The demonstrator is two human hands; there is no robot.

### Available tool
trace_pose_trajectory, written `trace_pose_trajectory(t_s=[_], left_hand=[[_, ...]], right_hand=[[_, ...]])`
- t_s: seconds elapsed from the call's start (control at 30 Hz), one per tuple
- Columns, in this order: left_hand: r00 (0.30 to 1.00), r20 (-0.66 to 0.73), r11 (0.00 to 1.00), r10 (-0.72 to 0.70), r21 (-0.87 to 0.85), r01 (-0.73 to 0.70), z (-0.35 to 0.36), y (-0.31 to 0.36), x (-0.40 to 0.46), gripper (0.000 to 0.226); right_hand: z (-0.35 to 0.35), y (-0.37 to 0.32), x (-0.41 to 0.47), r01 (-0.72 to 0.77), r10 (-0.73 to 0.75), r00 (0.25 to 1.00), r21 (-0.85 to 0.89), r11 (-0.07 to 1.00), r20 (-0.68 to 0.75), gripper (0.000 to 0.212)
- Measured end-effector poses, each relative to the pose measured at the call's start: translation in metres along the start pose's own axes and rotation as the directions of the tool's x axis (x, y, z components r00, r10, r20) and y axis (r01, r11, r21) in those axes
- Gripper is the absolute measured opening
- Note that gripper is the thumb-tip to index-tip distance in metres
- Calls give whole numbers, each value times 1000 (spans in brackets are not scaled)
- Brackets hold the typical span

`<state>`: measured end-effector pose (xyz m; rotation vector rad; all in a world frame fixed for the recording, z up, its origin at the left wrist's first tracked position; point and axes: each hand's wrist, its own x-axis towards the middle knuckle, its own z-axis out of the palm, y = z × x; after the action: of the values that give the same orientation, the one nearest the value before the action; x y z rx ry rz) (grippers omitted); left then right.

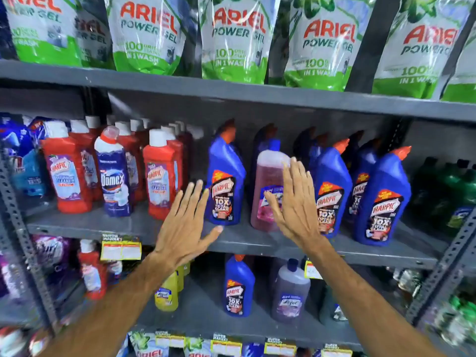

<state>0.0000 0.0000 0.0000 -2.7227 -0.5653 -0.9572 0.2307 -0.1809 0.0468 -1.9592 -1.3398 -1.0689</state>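
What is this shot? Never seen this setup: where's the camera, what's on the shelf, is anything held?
No machine here: a person works with two bare hands. The single picture comes from a wide-angle camera worn on the head, looking forward and down at them. The left hand and right hand are both flat with straight fingers and hold nothing. The right hand is spread in front of a pink bottle; whether it touches it is unclear. The left hand's fingertips are right beside a blue Harpic bottle. Both bottles stand on the grey middle shelf, with red Harpic bottles and a Domex bottle further left. Ariel pouches line the shelf above.
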Motion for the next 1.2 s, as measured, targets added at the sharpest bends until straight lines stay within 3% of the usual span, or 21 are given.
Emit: trace_pose_trajectory(t_s=[0.13, 0.23, 0.37, 0.5, 0.7, 0.97, 1.2], left_hand=[[983, 131, 991, -133, -17, 136, 28, -3, -15, 109], [946, 271, 982, -176, -13, 186, 43, -5, -17, 119], [898, 398, 980, -188, 15, 198, 48, -10, -13, 125], [895, 403, 981, -192, 53, 187, 51, -12, -11, 126], [888, 413, 979, -204, 72, 192, 53, -12, -12, 129], [876, 434, 977, -210, 70, 200, 49, -11, -12, 130], [878, 433, 979, -203, 66, 194, 41, -1, -21, 111]], right_hand=[[25, 4, -26, -209, 187, 976, 228, 951, 114, 86], [43, 6, -34, -417, 340, 906, 388, 822, 254, 94], [55, 13, -35, -553, 420, 833, 520, 650, 361, 99], [57, 25, -32, -595, 424, 802, 630, 499, 421, 71], [55, 35, -27, -681, 430, 729, 625, 382, 532, 59], [50, 30, -22, -702, 492, 690, 658, 273, 531, 59], [34, 18, -30, -701, 566, 674, 654, 285, 475, 58]])
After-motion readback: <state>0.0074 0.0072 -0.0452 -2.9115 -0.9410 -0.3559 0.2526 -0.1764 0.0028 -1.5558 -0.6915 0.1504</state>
